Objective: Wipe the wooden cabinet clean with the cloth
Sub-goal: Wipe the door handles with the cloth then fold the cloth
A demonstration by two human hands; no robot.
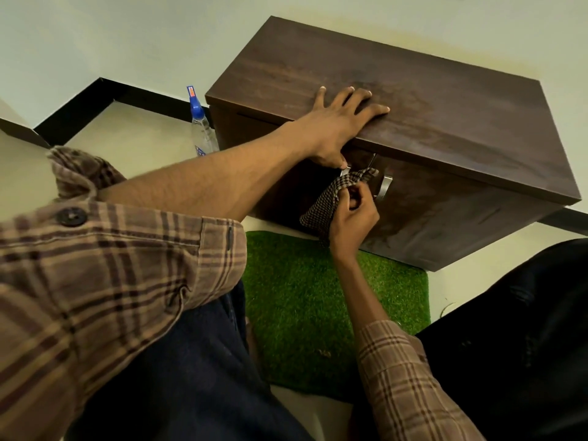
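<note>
The cabinet [397,100] is dark wood-grain with a smudged matt top and a brushed metal handle [383,186]. The cloth [327,202] is woven check fabric. The mat [318,300] is rough green artificial turf.

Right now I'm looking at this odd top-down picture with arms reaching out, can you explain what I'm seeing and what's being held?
There is no machine: a person wears a camera on the head, so this one wide picture looks down along their own arms. The left hand lies flat, fingers spread, on top of the dark wooden cabinet, its thumb down over the front edge. The right hand pinches a checked cloth against the cabinet's front, by the metal handles. Nothing else lies on the cabinet top. A spray bottle with a blue top stands on the floor beside the cabinet, and a green grass mat lies in front.
</note>
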